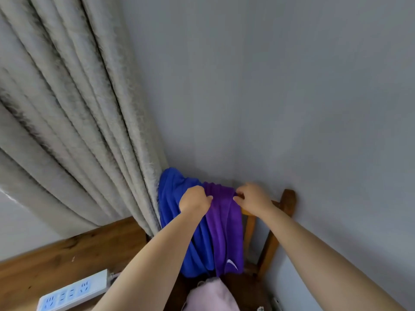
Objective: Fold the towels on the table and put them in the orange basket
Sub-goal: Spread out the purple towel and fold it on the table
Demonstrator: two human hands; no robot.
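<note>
Barely started: left hand (195, 199) and right hand (252, 197) both pinch purple towel (226, 232) draped over chair back (288, 202) beside blue towel (173, 205); nothing folded, basket unseen.

soft cloth purple towel (224, 227), glossy wooden chair (288, 202)

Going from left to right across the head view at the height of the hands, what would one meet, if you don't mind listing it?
Grey curtain → blue towel → left hand → purple towel → right hand → wooden chair back → grey wall.
</note>
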